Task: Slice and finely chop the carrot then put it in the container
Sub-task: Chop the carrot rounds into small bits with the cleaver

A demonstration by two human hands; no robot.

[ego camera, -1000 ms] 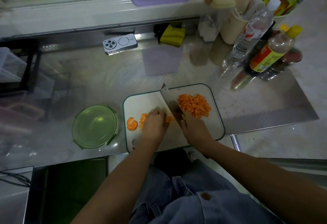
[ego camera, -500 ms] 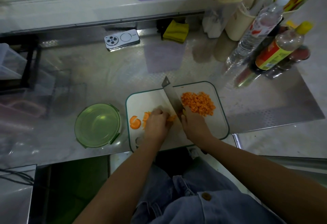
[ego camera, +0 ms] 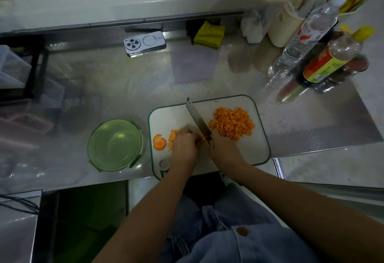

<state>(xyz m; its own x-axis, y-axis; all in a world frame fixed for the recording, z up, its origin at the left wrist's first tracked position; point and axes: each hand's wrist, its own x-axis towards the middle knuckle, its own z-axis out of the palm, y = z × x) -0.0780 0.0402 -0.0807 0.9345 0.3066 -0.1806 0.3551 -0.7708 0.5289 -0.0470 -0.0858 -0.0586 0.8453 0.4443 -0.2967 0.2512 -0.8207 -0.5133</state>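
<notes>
The carrot slices [ego camera: 174, 138] being cut lie on the near left part of the white cutting board [ego camera: 259, 148], mostly hidden under the left hand [ego camera: 184, 146], whose fingers curl down over them and pin them. A loose round slice [ego camera: 159, 142] sits just to their left. The right hand [ego camera: 223, 150] is wrapped round the handle of the knife [ego camera: 197, 117], its blade slanting away to the far left with the heel at the left fingertips. Right of the blade is the heap of chopped carrot [ego camera: 232, 124]. The green container [ego camera: 115, 144] stands empty just left of the board. To chop well, I judge, keep the fingertips tucked back, rock the blade in close cuts, and feed the slices rightward, clear of the finished heap.
</notes>
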